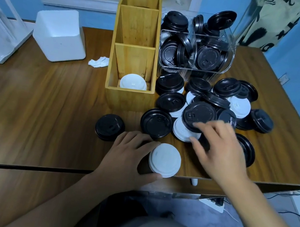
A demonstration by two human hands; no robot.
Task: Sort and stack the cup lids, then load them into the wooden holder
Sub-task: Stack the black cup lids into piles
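My left hand (129, 155) grips a short stack of white lids (164, 160) near the table's front edge, thumb under it and fingers over its far side. My right hand (217, 148) reaches into a loose pile of black and white lids (220, 104), fingers spread over a white lid (180, 129) and a black lid (197, 116); motion blur hides whether it holds one. The wooden holder (128, 98) stands upright with a white lid stack (133, 84) in its nearest compartment. A black lid stack (109, 126) sits left of my left hand.
A clear plastic bin (227, 47) full of black lids stands behind the pile. A white foam box (59, 35) and a crumpled tissue (98, 62) lie left of the holder. The table's front edge (251, 182) runs just below my right wrist.
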